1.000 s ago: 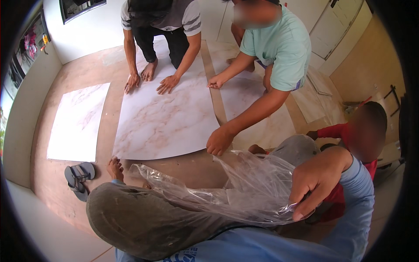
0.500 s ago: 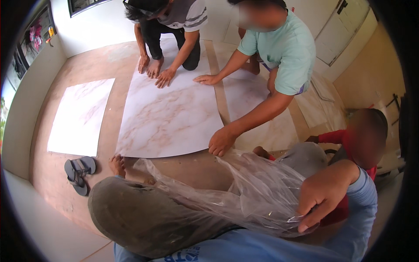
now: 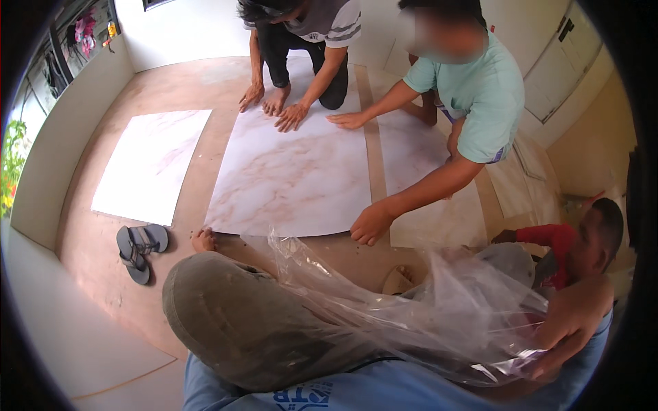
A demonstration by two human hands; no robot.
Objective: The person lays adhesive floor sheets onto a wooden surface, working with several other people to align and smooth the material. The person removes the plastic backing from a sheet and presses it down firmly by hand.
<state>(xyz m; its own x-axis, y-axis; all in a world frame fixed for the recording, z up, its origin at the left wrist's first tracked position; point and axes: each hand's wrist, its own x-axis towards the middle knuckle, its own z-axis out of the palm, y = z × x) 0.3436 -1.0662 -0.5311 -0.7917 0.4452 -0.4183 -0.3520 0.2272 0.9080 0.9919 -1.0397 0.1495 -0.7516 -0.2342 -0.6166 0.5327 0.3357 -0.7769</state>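
Observation:
Clear plastic film [image 3: 473, 308] lies bunched and creased across my lap and raised knee. Low on the right, my right hand [image 3: 548, 363] is closed on its gathered end, the fingers partly blurred. Beyond my knee, my left hand [image 3: 203, 240] shows only in part, its fingers bent at the near left corner of a large white marble-patterned sheet [image 3: 291, 178]. The forearm behind it is hidden by the knee. A co-worker in a light green shirt has one hand [image 3: 372, 224] at the sheet's near right corner and the other resting on its right side.
A person in a striped-sleeve shirt [image 3: 339, 27] kneels on the sheet's far end. A smaller marble-patterned sheet [image 3: 151, 164] lies left, another [image 3: 425, 164] right. Grey sandals [image 3: 140, 250] stand on the brown floor. Someone in red [image 3: 552, 243] sits close on my right.
My right hand has moved down and right, drawing the film away from the co-worker's near hand. The whole view has shifted slightly left. My left hand stays at the sheet's corner.

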